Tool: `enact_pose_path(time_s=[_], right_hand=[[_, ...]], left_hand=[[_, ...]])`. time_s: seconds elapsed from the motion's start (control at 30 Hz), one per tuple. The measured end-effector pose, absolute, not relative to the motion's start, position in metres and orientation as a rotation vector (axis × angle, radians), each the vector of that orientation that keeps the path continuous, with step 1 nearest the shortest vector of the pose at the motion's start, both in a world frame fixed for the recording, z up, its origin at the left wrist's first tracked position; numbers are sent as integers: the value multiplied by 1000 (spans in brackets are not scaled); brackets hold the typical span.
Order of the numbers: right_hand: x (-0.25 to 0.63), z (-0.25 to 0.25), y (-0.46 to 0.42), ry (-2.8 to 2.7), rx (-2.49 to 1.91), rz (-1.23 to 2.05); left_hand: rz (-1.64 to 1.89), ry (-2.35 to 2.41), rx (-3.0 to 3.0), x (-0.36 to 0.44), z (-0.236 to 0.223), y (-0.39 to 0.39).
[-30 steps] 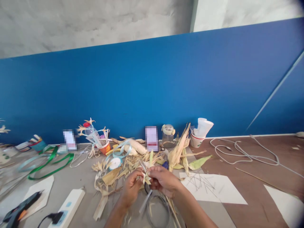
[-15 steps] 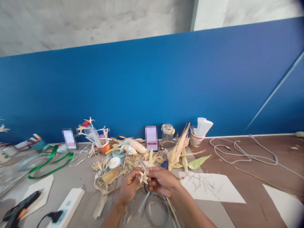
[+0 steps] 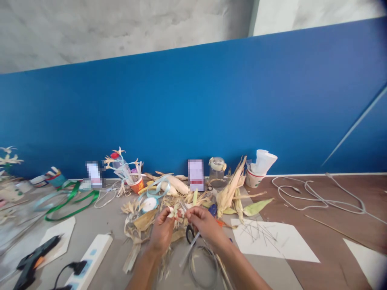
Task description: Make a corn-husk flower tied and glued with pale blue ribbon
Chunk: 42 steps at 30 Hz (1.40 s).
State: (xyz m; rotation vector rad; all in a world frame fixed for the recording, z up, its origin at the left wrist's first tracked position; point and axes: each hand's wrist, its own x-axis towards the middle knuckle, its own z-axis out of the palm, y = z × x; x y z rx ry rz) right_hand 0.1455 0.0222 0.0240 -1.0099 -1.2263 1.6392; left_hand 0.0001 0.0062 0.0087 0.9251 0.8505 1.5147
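Observation:
My left hand [image 3: 162,229] pinches a small pale flower [image 3: 173,212] with pointed petals, apparently of corn husk. Close to its right, my right hand [image 3: 205,225] has thumb and fingers pressed together; what is in them, if anything, I cannot make out. A slim grey pointed piece [image 3: 183,206] shows between the hands. Below them are a black loop handle [image 3: 190,234] and a translucent stick [image 3: 191,249], beside a coil of grey wire [image 3: 203,268]. Dried husk scraps [image 3: 142,223] lie around both hands.
A glue gun [image 3: 39,259] and power strip [image 3: 90,257] are at the left. Behind stand a phone [image 3: 196,175], a lidded jar [image 3: 217,171] and paper cups [image 3: 255,179]. Thin wires lie on white paper [image 3: 281,241] at right; white cables [image 3: 317,197] spread beyond.
My right hand has drawn slightly right, away from the flower, which stays in my left hand. The black loop shows more clearly. The whole view has shifted a little.

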Motion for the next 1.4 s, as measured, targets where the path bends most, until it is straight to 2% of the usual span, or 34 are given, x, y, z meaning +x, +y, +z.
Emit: enact_pose_path(time_s=[0.17, 0.6, 1.0, 1.4], right_hand=[[139, 18, 20, -1415, -1051, 1505], [133, 10, 17, -1563, -1066, 1403], [126, 20, 3, -1678, -1040, 1094], [124, 16, 3, -1808, -1077, 1134]], left_hand=[[1557, 773, 897, 0, 12, 8], [1576, 667, 771, 0, 10, 8], [1581, 698, 702, 3, 5, 5], [1546, 614, 598, 5, 2, 3]])
